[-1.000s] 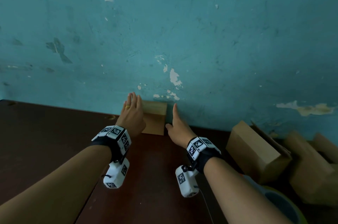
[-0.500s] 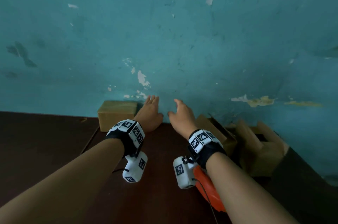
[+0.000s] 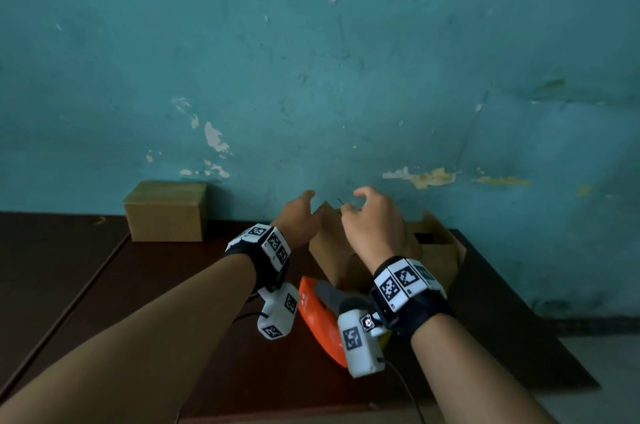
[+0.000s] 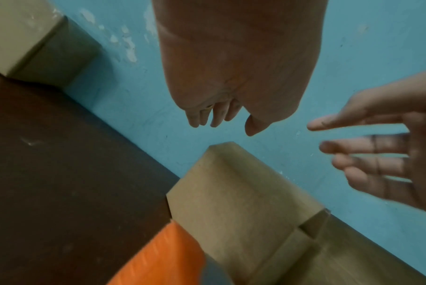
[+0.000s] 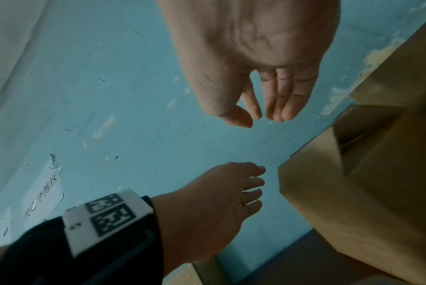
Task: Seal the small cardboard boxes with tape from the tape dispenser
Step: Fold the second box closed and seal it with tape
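The surface [image 3: 104, 285] runs under both forearms, dark and backed by a teal wall [image 3: 311, 60]. Just ahead of and below the two hands sits an open box [image 3: 332, 250], its flaps up, tilted against the wall; more cardboard lies beyond it on the right hand's side. A closed box [image 3: 166, 212] stands well off to the outer side of the left hand, against the wall. The orange dispenser [image 3: 317, 316] lies under the wrists, nearer the body than the open box, untouched. The left hand [image 3: 299, 219] hovers at the box's near corner, fingers loosely spread and holding nothing; the right hand [image 3: 372, 226] hangs over the box top, fingers relaxed and slightly curled, also empty. This looks like the reach for the next box to seal. The next move seems to call for gripping it from both sides, drawing it clear of the wall, folding the flaps flat, then picking up the dispenser.
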A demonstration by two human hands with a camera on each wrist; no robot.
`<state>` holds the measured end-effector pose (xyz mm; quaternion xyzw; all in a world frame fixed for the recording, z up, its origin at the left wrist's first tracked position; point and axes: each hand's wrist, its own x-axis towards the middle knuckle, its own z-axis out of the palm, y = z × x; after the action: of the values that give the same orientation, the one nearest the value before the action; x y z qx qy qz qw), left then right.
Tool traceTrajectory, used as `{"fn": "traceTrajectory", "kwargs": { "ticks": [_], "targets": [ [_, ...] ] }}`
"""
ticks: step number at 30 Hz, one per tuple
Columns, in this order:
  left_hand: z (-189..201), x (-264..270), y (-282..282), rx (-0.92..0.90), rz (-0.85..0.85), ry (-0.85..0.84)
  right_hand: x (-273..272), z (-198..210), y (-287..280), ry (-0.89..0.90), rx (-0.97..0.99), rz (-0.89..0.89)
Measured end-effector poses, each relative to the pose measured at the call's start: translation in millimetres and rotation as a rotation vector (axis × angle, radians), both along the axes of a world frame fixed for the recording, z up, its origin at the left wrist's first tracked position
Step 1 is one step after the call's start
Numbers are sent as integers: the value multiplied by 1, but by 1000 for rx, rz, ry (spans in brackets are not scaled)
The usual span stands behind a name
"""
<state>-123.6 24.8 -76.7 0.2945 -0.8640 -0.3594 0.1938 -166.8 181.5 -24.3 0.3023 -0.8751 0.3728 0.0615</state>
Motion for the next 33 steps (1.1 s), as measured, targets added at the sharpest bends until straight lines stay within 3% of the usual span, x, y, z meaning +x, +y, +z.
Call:
{"fn": "traceTrajectory", "kwargs": {
  "ticks": [5,11,18,25,33],
  "targets": [
    [-7,-15,13,122,-2,22,-11,-17,30,-85,129,-77],
    [-9,-15,22,143,5,35,-11,-36,41,-236,279,-7],
    [-5,3,24,73,17,93,-4,-45,36,-318,159,25],
    [20,40,21,11,72,184,17,-35,23,-218,2,65],
    [53,106,9,-17,129,212,63,-15,-2,-156,-41,153]
  ]
}}
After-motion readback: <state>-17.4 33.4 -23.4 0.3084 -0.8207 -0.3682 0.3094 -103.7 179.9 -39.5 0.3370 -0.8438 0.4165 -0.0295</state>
